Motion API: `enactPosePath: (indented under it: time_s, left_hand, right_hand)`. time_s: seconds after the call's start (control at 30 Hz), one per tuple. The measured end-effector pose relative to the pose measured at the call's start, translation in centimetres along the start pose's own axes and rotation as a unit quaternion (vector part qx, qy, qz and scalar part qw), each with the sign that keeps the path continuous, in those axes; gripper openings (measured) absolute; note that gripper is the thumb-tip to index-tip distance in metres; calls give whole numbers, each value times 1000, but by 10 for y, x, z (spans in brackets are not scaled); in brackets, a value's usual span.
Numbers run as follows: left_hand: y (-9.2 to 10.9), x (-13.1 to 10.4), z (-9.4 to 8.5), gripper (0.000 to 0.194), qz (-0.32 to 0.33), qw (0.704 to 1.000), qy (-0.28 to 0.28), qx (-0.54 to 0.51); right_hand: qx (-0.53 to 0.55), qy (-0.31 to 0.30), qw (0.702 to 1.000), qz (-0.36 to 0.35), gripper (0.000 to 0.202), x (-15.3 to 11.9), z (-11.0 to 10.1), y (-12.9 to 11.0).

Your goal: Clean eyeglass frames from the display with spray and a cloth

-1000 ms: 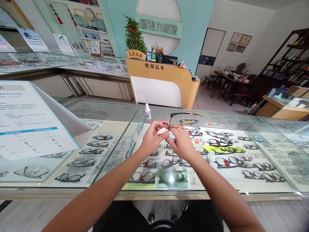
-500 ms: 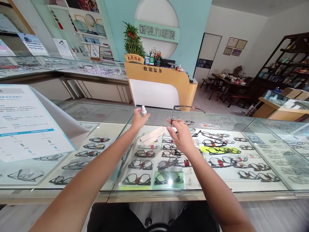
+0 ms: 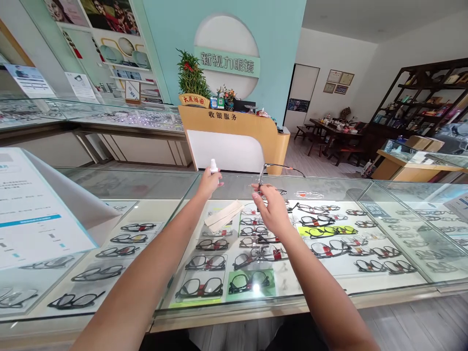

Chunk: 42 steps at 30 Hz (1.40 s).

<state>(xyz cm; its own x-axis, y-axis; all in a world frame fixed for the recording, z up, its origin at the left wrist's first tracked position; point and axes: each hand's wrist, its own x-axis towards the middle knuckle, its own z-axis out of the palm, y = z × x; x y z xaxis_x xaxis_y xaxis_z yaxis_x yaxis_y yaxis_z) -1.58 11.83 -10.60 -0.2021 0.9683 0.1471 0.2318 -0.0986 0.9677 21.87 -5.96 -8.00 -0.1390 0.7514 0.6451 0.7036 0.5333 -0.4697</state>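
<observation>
My left hand is wrapped round a small white spray bottle, its nozzle pointing up above my fingers. Across from it, my right hand pinches a pair of dark-framed eyeglasses whose temple sticks out to the right above the counter. The lenses are hard to make out at this distance. Between and below both hands, a folded beige cloth lies on the glass counter top.
The glass display counter holds rows of eyeglass frames under its top. A large printed stand-up card stands at the left. Beyond are a wooden cashier desk and more display cases.
My view has tilted up a little, so the scene sits lower. The spray bottle has moved slightly closer into my left hand's grip. My right hand still holds the eyeglasses.
</observation>
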Motion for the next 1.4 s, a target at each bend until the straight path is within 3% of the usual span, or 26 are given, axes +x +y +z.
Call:
enactPosePath:
  time_s: [0.17,0.23,0.3,0.47,0.63,0.8,1.13,1.4]
  left_hand:
    - [74,-32,-3,35,46,983,-112,-141]
    - [103,-53,-11,54,56,967,-172,-177]
    - [127,-77,-21,80,42,934,-271,-228]
    - [156,-117,-47,95,0,904,-364,-227]
    - [155,-120,-60,92,25,928,-290,-231]
    - [155,-120,-58,81,69,922,-289,-249]
    - [138,-119,-35,68,128,960,-139,-206]
    - [125,-109,-32,62,134,973,-124,-141]
  right_hand:
    - [46,41,998,9,36,4,-9,5]
    - [79,54,995,22,38,8,-14,4]
    - [113,62,991,26,40,17,-20,-2]
    - [216,45,975,10,42,49,-48,-29]
    - [300,-38,953,-2,39,69,-72,-56]
    - [349,-118,930,1,39,72,-70,-66]
    - [396,-140,907,30,43,72,-43,-57]
    - [410,-153,899,23,46,71,-34,-56]
